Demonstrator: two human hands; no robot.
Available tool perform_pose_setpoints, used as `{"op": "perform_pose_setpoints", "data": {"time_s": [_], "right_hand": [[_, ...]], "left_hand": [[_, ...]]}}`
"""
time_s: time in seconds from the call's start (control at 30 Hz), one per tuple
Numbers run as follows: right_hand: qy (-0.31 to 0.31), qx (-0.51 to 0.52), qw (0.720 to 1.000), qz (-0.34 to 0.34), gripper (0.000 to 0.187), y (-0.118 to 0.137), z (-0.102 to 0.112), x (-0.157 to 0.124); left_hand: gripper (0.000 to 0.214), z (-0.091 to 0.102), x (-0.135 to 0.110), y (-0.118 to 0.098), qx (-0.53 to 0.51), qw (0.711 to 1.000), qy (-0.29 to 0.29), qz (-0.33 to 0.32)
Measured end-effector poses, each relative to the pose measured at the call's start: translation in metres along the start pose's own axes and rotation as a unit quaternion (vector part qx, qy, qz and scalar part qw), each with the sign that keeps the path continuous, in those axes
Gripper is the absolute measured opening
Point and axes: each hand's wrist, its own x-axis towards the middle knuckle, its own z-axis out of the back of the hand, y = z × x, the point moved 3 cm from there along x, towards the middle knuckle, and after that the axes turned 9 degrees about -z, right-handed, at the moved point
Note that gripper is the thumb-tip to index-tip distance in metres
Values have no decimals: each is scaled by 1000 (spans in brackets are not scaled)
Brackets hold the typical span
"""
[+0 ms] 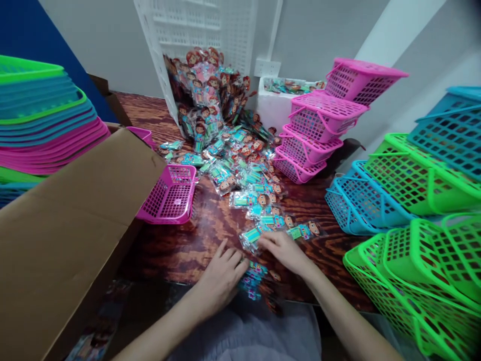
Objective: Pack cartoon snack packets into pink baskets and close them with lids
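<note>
My left hand (224,273) is at the table's front edge, its fingers and thumb closed on a bunch of small clear packets (254,283) with turquoise printing and cartoon doll heads. The bunch partly hangs past the table edge. Just beyond it, my right hand (281,249) has its fingertips pinched at a turquoise packet (251,236) lying on the wood. Another packet (300,230) lies behind the right wrist. From there a loose spread of the same packets (244,173) runs back across the table.
A white crate (154,55) lies tipped, spilling packets; a white foam box (268,108) holds more. An open pink basket (169,215) stands left beside a cardboard box (75,210). Stacked baskets line both sides: pink (319,118), green (406,281) and blue (361,200) at right, nested ones (48,125) at left.
</note>
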Motion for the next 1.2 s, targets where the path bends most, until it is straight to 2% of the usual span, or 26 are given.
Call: {"op": "perform_pose_setpoints", "data": {"time_s": [0.07, 0.13, 0.23, 0.3, 0.37, 0.47, 0.6, 0.67, 0.77, 0.83, 0.93, 1.03, 1.13, 1.2], "right_hand": [[-130, -106, 986, -6, 26, -15, 16, 16], [-179, -203, 963, -15, 38, -29, 27, 30], [-136, -271, 952, -37, 48, -44, 35, 43], [-99, -272, 956, -41, 39, -48, 37, 45], [-80, -236, 968, -32, 27, -47, 41, 42], [-122, -174, 977, -8, 14, -40, 55, 31], [-225, -179, 958, 2, 8, -26, 76, 16], [-201, -125, 972, -6, 7, -18, 73, 15], [-61, -35, 997, -16, 8, -5, 43, 24], [-21, -80, 996, -19, 9, 5, 17, 30], [-56, -220, 974, -13, 15, 17, -10, 35], [-42, -278, 959, -19, 28, 21, -14, 35], [-9, -255, 966, -25, 42, 21, -3, 27], [5, -224, 974, -14, 38, 21, 5, 19]], "left_hand": [[44, 4, 3, -3, 4, 1000, -10, -13], [37, 4, 6, -7, 2, 1000, -13, -18], [32, -3, 5, -10, -19, 1000, 15, 14], [38, -8, 2, -10, -34, 999, 14, 34], [55, -12, -2, -9, -42, 998, -7, 41], [74, -15, -5, -10, -50, 997, -21, 45], [65, -14, -4, -11, -63, 997, -21, 51], [61, -13, -3, -12, -65, 996, -27, 50], [63, -15, -3, -12, -68, 996, -39, 53], [67, -18, -4, -11, -71, 995, -49, 57], [68, -22, -5, -11, -78, 993, -60, 58], [66, -23, -7, -11, -88, 992, -63, 60], [66, -23, -8, -11, -99, 991, -66, 65], [64, -23, -9, -11, -101, 990, -68, 70]]}}
